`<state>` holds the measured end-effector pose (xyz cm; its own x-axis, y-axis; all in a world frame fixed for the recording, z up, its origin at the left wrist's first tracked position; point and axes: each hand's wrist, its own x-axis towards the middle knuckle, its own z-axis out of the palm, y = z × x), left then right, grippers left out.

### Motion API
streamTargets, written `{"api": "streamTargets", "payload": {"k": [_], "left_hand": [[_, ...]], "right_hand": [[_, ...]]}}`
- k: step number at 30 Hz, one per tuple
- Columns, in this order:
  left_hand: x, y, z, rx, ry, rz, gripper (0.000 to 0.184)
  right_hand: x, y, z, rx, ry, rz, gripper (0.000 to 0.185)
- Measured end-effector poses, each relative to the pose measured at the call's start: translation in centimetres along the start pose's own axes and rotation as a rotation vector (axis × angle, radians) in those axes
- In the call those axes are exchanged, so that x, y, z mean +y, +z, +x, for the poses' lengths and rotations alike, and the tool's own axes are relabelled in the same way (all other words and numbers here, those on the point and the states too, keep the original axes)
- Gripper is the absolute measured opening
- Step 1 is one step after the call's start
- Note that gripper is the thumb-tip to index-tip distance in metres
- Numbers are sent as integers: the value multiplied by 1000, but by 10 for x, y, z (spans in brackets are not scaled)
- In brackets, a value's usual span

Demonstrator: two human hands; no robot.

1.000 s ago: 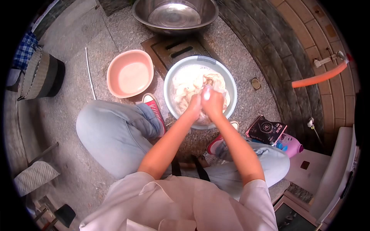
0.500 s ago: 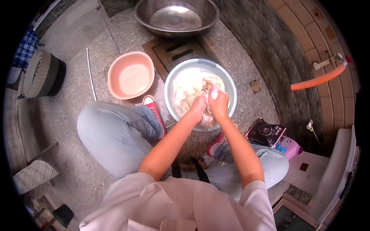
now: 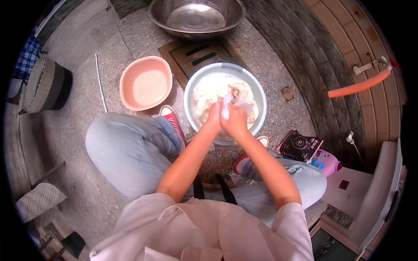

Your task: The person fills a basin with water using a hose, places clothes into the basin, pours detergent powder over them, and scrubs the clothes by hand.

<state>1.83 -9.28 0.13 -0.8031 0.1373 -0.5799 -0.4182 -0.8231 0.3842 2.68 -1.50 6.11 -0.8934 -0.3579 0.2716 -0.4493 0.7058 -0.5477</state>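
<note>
A pale blue basin (image 3: 188,98) stands on the ground between my feet, with whitish, sudsy wet cloth (image 3: 203,93) bunched in it. My left hand (image 3: 214,115) and my right hand (image 3: 235,121) are pressed together over the near half of the basin. Both are closed on the cloth, most of the gripped part being hidden behind the knuckles. White foam (image 3: 225,108) clings to my right hand around the thumb.
Left of the basin sits a pink tub (image 3: 146,85); a large steel bowl (image 3: 198,26) stands beyond a drain cover (image 3: 178,61). By my right knee lie a black packet (image 3: 300,145) and a purple bottle (image 3: 328,163). An orange hose (image 3: 359,88) hangs from the wall tap.
Both hands have come closer together and slightly toward me, the right one moving left and down. The cloth has shifted in the basin.
</note>
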Motion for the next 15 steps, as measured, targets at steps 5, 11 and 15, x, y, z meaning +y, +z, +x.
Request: {"api": "streamTargets", "payload": {"k": [5, 11, 15], "left_hand": [[-28, 31, -27, 103, -27, 456, 36], [23, 44, -42, -283, -232, 168, 48], [22, 17, -16, -351, -16, 303, 43]], "right_hand": [[56, -16, 32, 17, 423, -140, 29], [112, -42, 57, -4, 777, 935, 32], [104, -77, 58, 224, 736, 1486, 57]]}}
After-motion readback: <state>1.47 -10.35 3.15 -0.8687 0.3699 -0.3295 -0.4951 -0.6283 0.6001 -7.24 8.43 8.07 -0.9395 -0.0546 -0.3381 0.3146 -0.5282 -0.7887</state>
